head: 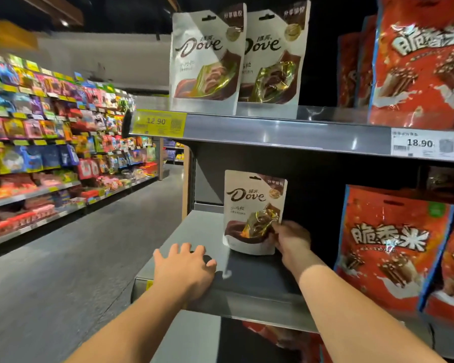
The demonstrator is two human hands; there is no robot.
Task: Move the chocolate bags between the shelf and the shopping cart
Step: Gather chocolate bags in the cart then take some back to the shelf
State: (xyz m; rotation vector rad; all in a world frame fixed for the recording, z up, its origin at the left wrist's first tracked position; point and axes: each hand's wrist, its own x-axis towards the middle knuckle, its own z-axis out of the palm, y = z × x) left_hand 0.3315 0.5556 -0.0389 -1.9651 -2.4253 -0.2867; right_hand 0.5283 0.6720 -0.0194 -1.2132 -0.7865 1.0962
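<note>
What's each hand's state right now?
Left hand: open, fingers spread, at the lower shelf edge.
Right hand: closed on the Dove bag, lower corner.

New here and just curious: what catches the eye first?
A white Dove bag stands alone on the lower shelf, the right hand pinching its bottom corner while the left hand lies open, spread at the shelf's front edge. Two more Dove bags stand on the upper shelf above, with big red bags to the right.

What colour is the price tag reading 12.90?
Yellow; the price tag shows best in the head view.
</note>
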